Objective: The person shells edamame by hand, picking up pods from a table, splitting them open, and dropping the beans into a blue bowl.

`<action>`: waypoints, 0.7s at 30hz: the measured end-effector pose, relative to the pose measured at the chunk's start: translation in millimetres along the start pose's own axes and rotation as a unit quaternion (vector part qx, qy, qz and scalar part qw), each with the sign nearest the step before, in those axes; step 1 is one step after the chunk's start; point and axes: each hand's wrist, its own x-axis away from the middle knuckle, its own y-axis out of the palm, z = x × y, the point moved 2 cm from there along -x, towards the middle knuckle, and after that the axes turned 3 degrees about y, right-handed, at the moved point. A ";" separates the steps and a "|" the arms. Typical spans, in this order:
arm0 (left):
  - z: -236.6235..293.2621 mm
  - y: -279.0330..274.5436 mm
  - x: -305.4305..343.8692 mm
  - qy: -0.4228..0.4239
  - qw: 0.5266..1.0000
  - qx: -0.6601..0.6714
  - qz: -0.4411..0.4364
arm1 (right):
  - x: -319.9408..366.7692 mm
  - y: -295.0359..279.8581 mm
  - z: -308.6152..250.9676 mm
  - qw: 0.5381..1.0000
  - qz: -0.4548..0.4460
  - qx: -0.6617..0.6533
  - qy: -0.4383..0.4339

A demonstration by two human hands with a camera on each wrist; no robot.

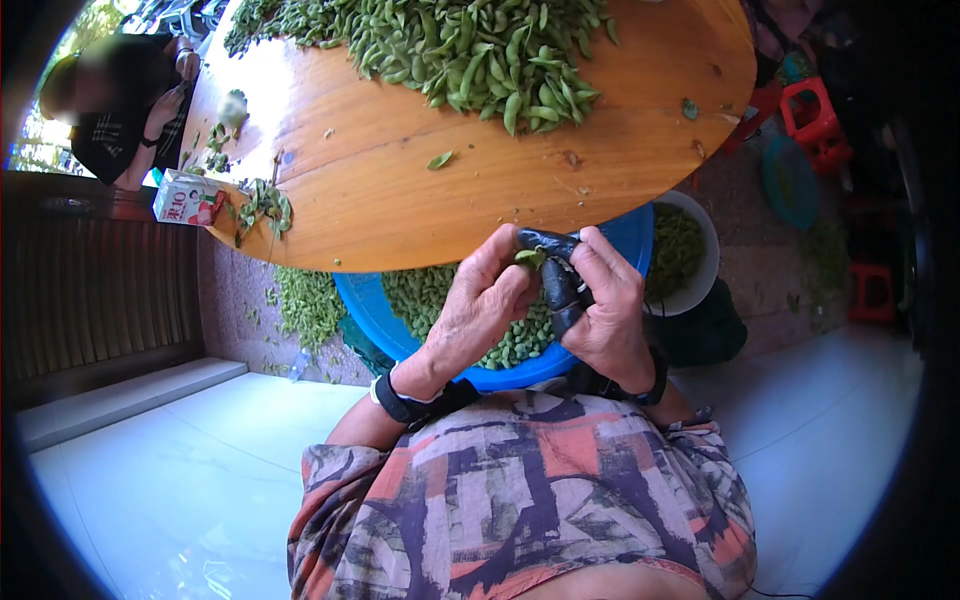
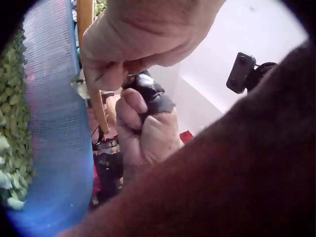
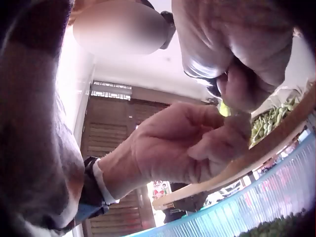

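Note:
Over a blue plastic basket both hands meet at one small green soybean pod. The left hand pinches the pod between curled thumb and fingers. From the other side, the right hand grips it with thumb and forefinger, both wrapped in black coverings. In the right wrist view a sliver of the green pod shows between the hands; the fingers hide most of it. Loose green beans fill the basket below.
A large pile of soybean pods lies on the wooden table, with a drink carton at its left edge. A white tub of green pods and red stools stand to the right. Another person sits at left.

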 end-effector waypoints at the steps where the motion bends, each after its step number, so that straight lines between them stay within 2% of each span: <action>1: -3.3 -2.0 -0.6 0.001 0.997 0.069 -0.024 | 0.4 -1.4 1.8 1.000 -0.007 -0.015 -0.004; 2: -5.4 -4.0 -0.9 0.003 0.989 0.137 -0.048 | 0.4 -4.7 3.7 1.000 -0.007 -0.015 -0.003; 3: -6.8 -6.6 -1.0 0.002 0.989 0.137 -0.048 | 0.5 -8.6 9.4 0.993 -0.042 -0.070 0.083; 4: -7.6 -7.9 -0.7 0.008 0.994 0.054 -0.091 | 2.1 -13.5 16.1 0.975 -0.077 -0.123 0.169; 6: -4.7 -10.4 3.3 0.015 0.979 -0.085 -0.186 | 10.7 -39.1 24.5 0.940 -0.061 -0.223 0.253; 7: 5.9 -14.5 3.8 0.018 0.979 -0.087 -0.183 | 13.2 -56.5 25.8 0.912 -0.045 -0.292 0.285; 9: 31.9 -18.6 5.6 0.109 0.900 -0.314 -0.283 | 28.6 -102.1 50.9 0.921 -0.013 -0.267 0.284; 10: 38.4 -25.3 2.1 0.171 0.902 -0.333 -0.216 | 29.8 -122.9 61.6 0.950 -0.019 -0.088 0.298; 11: 59.7 -28.6 -0.7 0.129 0.877 -0.432 -0.165 | 29.7 -141.0 69.3 0.948 -0.023 0.094 0.302; 12: 63.3 -33.6 -10.7 0.220 0.794 -0.555 -0.113 | 32.4 -153.8 74.0 0.939 -0.019 0.203 0.276; 13: 62.7 -38.2 -19.1 0.304 0.684 -0.661 -0.057 | 35.0 -162.2 75.8 0.919 -0.011 0.310 0.245; 14: 59.7 -42.9 -24.2 0.307 0.680 -0.664 -0.054 | 37.8 -164.3 77.9 0.920 -0.008 0.308 0.240; 16: 51.7 -53.7 -34.8 0.214 0.615 -0.758 -0.040 | 43.3 -167.5 84.5 0.901 0.014 0.324 0.290; 17: 50.1 -58.7 -34.3 0.216 0.611 -0.761 -0.037 | 41.5 -166.9 83.7 0.903 0.017 0.321 0.286; 19: 51.8 -76.3 -23.0 0.140 0.605 -0.784 0.015 | 39.0 -163.2 83.9 0.885 -0.010 0.296 0.359; 20: 57.6 -88.8 -15.3 0.095 0.609 -0.786 0.049 | 41.8 -163.1 90.9 0.903 0.004 0.273 0.332; 21: 53.6 -115.5 -7.7 0.104 0.576 -0.807 0.085 | 45.7 -165.6 99.4 0.905 0.005 0.269 0.329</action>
